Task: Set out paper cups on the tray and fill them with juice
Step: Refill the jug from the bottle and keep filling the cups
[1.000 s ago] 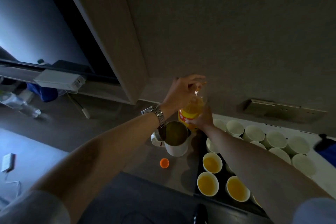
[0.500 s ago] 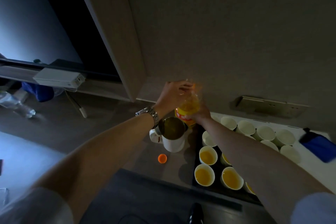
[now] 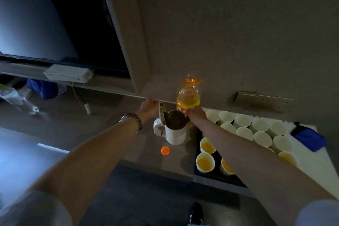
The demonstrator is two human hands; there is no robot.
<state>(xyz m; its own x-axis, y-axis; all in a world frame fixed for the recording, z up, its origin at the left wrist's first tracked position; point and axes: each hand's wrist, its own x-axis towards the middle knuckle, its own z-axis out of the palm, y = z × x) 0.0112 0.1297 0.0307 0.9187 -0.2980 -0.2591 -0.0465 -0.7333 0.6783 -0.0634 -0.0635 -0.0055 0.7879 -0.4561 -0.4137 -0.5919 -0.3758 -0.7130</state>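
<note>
A grey counter (image 3: 102,130) carries a white kettle (image 3: 174,134), orange cap (image 3: 165,150), juice bottle (image 3: 188,97) and, right, a black tray (image 3: 216,180).

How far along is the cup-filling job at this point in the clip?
Done: paper cups stand set out on the dark tray, and the near ones hold juice. In hand: the right hand grips the uncapped juice bottle standing upright, its orange cap on the counter; the left hand is by the open kettle. Left: the far cups look empty.

Your kettle (image 3: 174,130) sits left of the tray (image 3: 218,180); bottle (image 3: 188,97) just behind it, cap (image 3: 165,150) in front, cups (image 3: 244,130) on the tray.
</note>
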